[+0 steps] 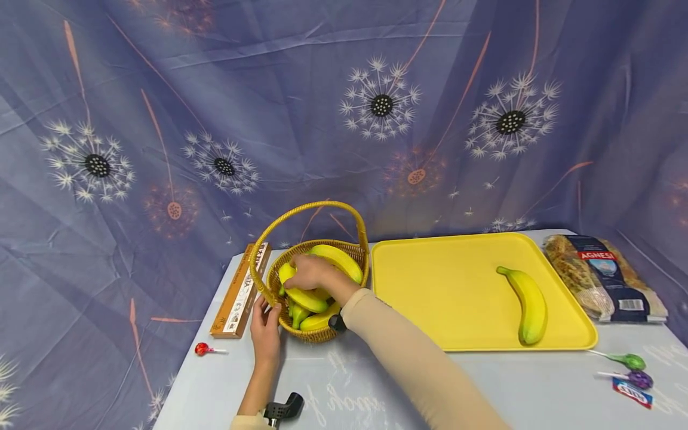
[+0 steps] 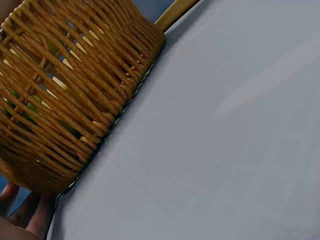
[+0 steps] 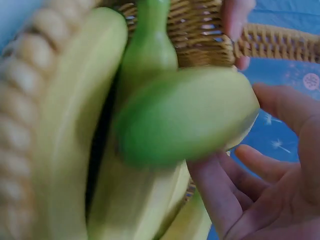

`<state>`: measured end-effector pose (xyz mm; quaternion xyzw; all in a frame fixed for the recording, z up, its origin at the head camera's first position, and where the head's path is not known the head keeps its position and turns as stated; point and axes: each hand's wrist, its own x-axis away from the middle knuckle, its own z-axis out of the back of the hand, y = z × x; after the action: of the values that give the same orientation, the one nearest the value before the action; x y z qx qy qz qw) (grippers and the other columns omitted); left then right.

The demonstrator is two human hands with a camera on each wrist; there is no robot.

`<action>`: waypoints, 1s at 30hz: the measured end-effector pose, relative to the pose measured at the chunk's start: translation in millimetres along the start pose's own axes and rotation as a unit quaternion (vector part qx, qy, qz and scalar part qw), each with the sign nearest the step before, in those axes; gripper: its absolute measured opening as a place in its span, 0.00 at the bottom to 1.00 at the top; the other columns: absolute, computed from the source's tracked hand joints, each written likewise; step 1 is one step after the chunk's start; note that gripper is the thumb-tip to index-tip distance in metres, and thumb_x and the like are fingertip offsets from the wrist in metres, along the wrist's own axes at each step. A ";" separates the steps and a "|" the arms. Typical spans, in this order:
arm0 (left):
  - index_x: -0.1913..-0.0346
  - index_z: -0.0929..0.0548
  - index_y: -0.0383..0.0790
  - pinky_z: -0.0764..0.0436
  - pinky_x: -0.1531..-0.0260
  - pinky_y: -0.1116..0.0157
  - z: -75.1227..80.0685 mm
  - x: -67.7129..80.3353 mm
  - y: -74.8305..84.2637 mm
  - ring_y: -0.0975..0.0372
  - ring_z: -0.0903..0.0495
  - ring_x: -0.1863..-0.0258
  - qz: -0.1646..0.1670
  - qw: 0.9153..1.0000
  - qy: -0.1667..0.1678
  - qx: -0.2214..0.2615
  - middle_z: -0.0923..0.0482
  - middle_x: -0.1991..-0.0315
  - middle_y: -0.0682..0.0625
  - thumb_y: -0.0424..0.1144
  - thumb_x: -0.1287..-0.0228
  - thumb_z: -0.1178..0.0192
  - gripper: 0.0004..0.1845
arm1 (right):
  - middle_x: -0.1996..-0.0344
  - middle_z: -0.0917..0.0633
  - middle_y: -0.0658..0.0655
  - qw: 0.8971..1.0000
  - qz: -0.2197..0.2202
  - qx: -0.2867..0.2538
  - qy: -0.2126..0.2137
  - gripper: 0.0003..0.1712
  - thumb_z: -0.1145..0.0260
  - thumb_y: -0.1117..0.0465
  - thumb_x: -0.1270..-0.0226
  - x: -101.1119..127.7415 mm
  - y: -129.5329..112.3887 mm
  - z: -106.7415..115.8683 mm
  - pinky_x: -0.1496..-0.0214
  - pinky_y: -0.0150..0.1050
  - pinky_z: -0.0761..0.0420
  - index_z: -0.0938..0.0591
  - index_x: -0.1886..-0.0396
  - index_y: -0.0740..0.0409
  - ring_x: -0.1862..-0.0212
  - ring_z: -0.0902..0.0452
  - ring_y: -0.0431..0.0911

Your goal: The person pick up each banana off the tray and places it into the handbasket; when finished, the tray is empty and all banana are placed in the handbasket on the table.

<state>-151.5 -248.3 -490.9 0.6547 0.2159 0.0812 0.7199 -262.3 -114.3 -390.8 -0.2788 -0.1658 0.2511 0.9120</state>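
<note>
A wicker basket [image 1: 317, 335] with a tall arched handle holds several yellow bananas with greenish ends. My right hand [image 1: 314, 273] reaches in over the rim and grips one banana [image 1: 307, 300], lying over the others. From the right wrist, this banana [image 3: 190, 117] shows its green end toward the camera, with thumb and fingers [image 3: 212, 182] on either side of it. My left hand [image 1: 265, 325] holds the basket's left rim near the foot of the handle. Close up in the left wrist view, its fingers [image 2: 40, 217] lie against the woven wall [image 2: 85, 85].
Right of the basket lies a yellow tray [image 1: 430, 286] bearing a single banana [image 1: 529, 304]. Beyond it is a pasta bag [image 1: 604, 278]. A long box [image 1: 240, 291] and a red lollipop [image 1: 201, 349] lie left; green [image 1: 631, 361] and purple lollipops [image 1: 639, 380] lie front right.
</note>
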 end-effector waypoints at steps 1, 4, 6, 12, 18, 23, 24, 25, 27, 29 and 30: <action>0.32 0.32 0.39 0.24 0.53 0.73 -0.1 0.4 0.4 0.51 0.29 0.42 0.002 1.000 -0.001 0.001 0.33 0.36 0.42 0.38 0.28 0.47 0.24 | 0.45 0.21 0.52 1.000 -0.003 0.000 -0.005 0.38 0.33 0.43 0.38 -0.2 -0.5 -2.4 0.64 0.38 0.23 0.31 0.32 0.54 0.60 0.22 0.44; 0.32 0.32 0.39 0.23 0.53 0.72 -0.4 1.5 1.8 0.53 0.29 0.43 0.005 1.000 -0.001 0.003 0.33 0.37 0.42 0.37 0.28 0.47 0.23 | 0.50 0.20 0.52 1.000 -0.001 0.005 -0.017 0.36 0.33 0.45 0.37 -0.1 -1.4 -7.6 0.68 0.37 0.24 0.29 0.34 0.55 0.70 0.23 0.42; 0.33 0.31 0.39 0.23 0.52 0.71 -0.7 1.7 2.5 0.55 0.29 0.43 0.004 1.000 0.000 0.004 0.33 0.37 0.43 0.36 0.28 0.47 0.23 | 0.54 0.20 0.51 1.000 -0.003 0.000 -0.025 0.33 0.32 0.46 0.37 0.4 -2.0 -9.4 0.70 0.36 0.24 0.27 0.36 0.55 0.73 0.24 0.42; 0.33 0.31 0.40 0.23 0.54 0.71 -0.9 0.3 2.3 0.57 0.28 0.45 -0.003 1.000 -0.001 0.008 0.32 0.38 0.44 0.36 0.29 0.47 0.23 | 0.53 0.20 0.50 0.999 0.003 0.014 -0.034 0.28 0.33 0.49 0.36 -2.0 -4.1 -9.8 0.66 0.36 0.24 0.24 0.39 0.55 0.65 0.24 0.42; 0.33 0.30 0.46 0.23 0.55 0.74 1.0 -8.9 -24.3 0.58 0.28 0.45 -0.003 1.000 0.010 0.010 0.32 0.38 0.47 0.39 0.28 0.46 0.22 | 0.45 0.22 0.50 0.998 0.012 0.058 -0.037 0.27 0.34 0.51 0.34 -4.6 -6.2 -13.9 0.56 0.37 0.25 0.25 0.37 0.54 0.48 0.26 0.44; 0.34 0.29 0.48 0.23 0.55 0.73 -0.6 -11.4 -30.0 0.57 0.27 0.46 -0.018 0.999 0.023 0.014 0.30 0.39 0.48 0.40 0.29 0.45 0.21 | 0.47 0.21 0.49 0.996 0.014 0.073 -0.044 0.27 0.36 0.51 0.33 -5.4 -3.7 -18.7 0.56 0.37 0.25 0.26 0.36 0.51 0.46 0.26 0.44; 0.34 0.29 0.47 0.23 0.54 0.73 -0.7 -11.6 -30.1 0.56 0.27 0.46 -0.019 0.999 0.023 0.015 0.30 0.39 0.47 0.40 0.29 0.45 0.21 | 0.46 0.22 0.48 0.996 0.015 0.078 -0.044 0.27 0.36 0.50 0.33 -5.4 -3.3 -19.4 0.55 0.36 0.25 0.26 0.36 0.50 0.45 0.27 0.44; 0.34 0.29 0.47 0.23 0.54 0.73 -0.5 -11.6 -30.1 0.56 0.27 0.46 -0.019 0.999 0.023 0.017 0.30 0.39 0.47 0.39 0.29 0.45 0.21 | 0.46 0.22 0.48 0.996 0.016 0.077 -0.045 0.27 0.36 0.50 0.33 -5.6 -3.2 -19.9 0.55 0.37 0.25 0.27 0.36 0.50 0.44 0.27 0.44; 0.33 0.29 0.46 0.23 0.54 0.73 0.0 -11.6 -29.7 0.56 0.27 0.46 -0.016 0.999 0.020 0.020 0.31 0.38 0.45 0.38 0.28 0.46 0.22 | 0.44 0.22 0.48 0.996 0.019 0.077 -0.048 0.28 0.36 0.50 0.32 -5.3 -2.8 -20.4 0.54 0.37 0.25 0.28 0.35 0.49 0.43 0.28 0.45; 0.33 0.30 0.44 0.23 0.54 0.73 0.8 -11.1 -28.4 0.55 0.27 0.45 -0.010 0.999 0.017 0.026 0.31 0.38 0.44 0.37 0.28 0.46 0.22 | 0.44 0.23 0.49 0.996 0.022 0.074 -0.053 0.28 0.36 0.51 0.32 -4.3 -2.1 -20.1 0.53 0.38 0.25 0.29 0.34 0.49 0.42 0.28 0.45; 0.33 0.30 0.43 0.23 0.54 0.73 1.2 -10.7 -27.2 0.55 0.27 0.45 -0.008 0.999 0.014 0.028 0.32 0.37 0.43 0.37 0.29 0.46 0.23 | 0.43 0.23 0.49 0.996 0.022 0.072 -0.055 0.28 0.37 0.51 0.32 -3.4 -1.8 -19.6 0.52 0.38 0.25 0.29 0.34 0.49 0.41 0.29 0.46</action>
<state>-165.1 -257.2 -515.3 0.6718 0.2335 0.0784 0.6985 -255.8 -125.7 -405.7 -0.2019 -0.1907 0.2974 0.9135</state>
